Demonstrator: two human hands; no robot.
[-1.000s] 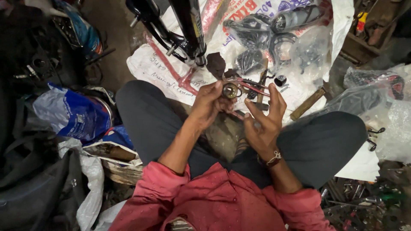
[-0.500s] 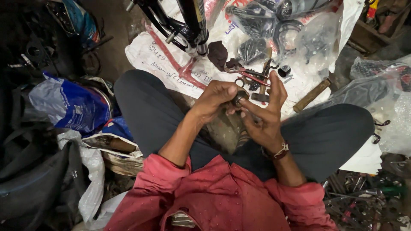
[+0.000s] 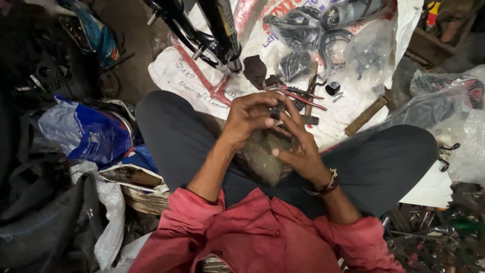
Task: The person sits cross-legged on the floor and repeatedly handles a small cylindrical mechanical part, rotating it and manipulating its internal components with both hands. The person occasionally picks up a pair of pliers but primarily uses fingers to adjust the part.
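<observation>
White sheet: spread over the floor ahead of the seated person, carrying most of the loose parts and tools.
Dark trousers: the person sits cross-legged, knees out to either side, with the hands raised over the lap.
Red shirt: fills the bottom middle, sleeves pushed up to the elbows.
Blue plastic bag: crumpled just beside the person's left knee, at the picture's left.
Black fork legs: lie slanted across the top of the sheet, well apart from the hands.
Clear bags of dark parts: bunched at the far end of the sheet.
Wooden-handled hammer: lies on the sheet near the right knee.
Red-handled pliers: on the sheet just beyond the fingers.
Left hand: fingers curled narrowly around a small dark part, thumb pressed in.
Right hand: fingers spread and raised, fingertips touching the same part from the other side.
Small dark part: held between both hands above the lap, mostly hidden by fingers; its kind cannot be told.
</observation>
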